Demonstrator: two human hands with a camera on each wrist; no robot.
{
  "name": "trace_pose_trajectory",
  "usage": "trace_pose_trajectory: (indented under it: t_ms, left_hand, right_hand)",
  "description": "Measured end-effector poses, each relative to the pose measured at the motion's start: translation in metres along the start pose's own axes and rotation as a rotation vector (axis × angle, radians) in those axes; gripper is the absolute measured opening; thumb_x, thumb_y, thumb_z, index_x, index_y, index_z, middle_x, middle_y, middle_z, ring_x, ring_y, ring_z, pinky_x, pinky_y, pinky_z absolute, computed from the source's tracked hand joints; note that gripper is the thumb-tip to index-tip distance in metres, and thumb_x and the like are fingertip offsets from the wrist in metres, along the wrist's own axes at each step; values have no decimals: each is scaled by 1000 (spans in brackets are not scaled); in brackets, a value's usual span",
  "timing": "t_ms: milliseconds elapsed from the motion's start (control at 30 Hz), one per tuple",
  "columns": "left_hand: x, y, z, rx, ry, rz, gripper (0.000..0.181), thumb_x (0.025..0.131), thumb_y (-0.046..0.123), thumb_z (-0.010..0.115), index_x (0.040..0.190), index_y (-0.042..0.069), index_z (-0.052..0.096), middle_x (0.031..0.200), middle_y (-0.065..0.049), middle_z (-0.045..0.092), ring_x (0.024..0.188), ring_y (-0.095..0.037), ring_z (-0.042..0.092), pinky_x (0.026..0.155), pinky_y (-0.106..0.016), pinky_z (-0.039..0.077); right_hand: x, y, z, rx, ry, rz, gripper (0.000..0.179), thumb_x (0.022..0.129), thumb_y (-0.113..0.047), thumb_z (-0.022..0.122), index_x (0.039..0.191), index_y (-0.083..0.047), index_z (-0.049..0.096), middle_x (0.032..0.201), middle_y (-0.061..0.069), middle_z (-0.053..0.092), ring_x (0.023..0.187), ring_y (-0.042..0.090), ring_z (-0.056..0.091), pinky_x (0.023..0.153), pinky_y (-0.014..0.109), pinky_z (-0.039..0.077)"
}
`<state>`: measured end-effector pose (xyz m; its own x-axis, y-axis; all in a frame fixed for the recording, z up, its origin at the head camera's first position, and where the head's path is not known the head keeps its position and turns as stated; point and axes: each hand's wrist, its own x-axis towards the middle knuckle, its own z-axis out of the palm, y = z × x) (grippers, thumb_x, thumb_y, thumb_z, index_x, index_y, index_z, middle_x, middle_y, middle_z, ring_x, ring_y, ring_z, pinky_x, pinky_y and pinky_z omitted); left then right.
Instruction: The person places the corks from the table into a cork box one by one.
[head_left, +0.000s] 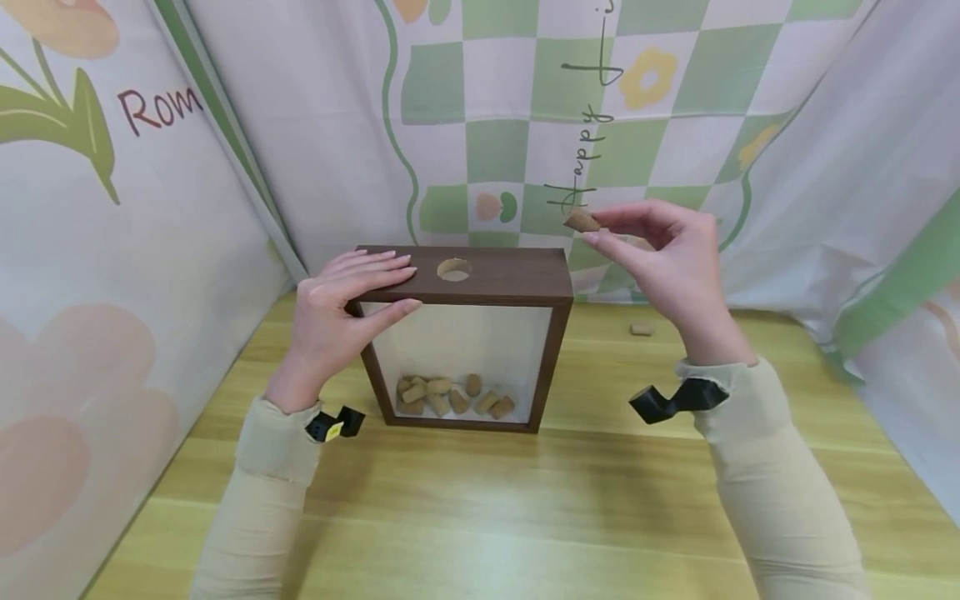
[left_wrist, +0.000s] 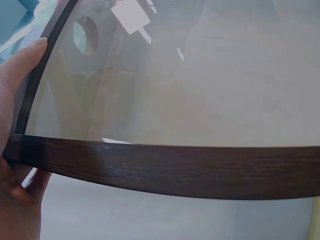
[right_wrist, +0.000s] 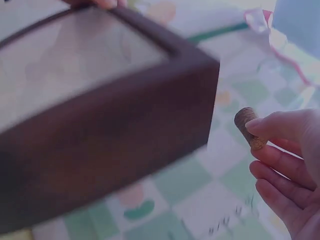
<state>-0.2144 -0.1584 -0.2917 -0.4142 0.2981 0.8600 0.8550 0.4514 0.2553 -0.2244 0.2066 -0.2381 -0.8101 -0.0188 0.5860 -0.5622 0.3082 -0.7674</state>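
Observation:
A dark brown wooden box with a clear front and a round hole in its top stands upright on the table. Several corks lie at its bottom, behind the pane. My left hand grips the box's upper left corner, fingers over the top and thumb at the front edge. Beyond the box's right end, above the height of its top, my right hand pinches a cork between thumb and fingers. The cork is tilted and apart from the box.
Another cork lies on the wooden table, to the right of the box. A patterned curtain hangs close behind the box, with more fabric on the left. Black wrist cameras are strapped over both sleeves.

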Motion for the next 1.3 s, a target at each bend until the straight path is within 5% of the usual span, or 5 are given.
trace_pose_trajectory:
  t_ms: [233,667,1000,1300]
  left_hand:
    - [1,1,1,-10,9,1,39,78,16,91,114,9,80,120,-1,73,115,-21,67,112,-43,41]
    - [0,1,0,1,6,-1,41,76,14,92,115,10,80,120,0,73,115,-21,67,111,-43,41]
    - [1,1,0,2,10,-3,42,75,11,93,115,9,80,119,0,73,114,-21,67,111,-42,42]
    - [1,0,1,-8,16,2,42,74,10,93,114,9,80,119,-1,73,114,-22,68,110,-43,42]
  right_hand:
    - [0,-31,21,44,-98,-125,19,85,-2,83,103,-1,79,104,6,75,100,21,69,92,29,53]
    - [20,-47,61,-83,-377,-161,13,89,-19,82,101,-13,82,95,-6,76,89,11,71,80,28,57]
    - [24,-49,79,-104,-448,-183,15,89,-22,83,102,-16,82,95,-12,75,89,6,70,80,28,57]
    - [21,-47,66,-85,-407,-117,23,91,-28,81,111,-17,80,105,-8,75,99,7,69,90,29,55]
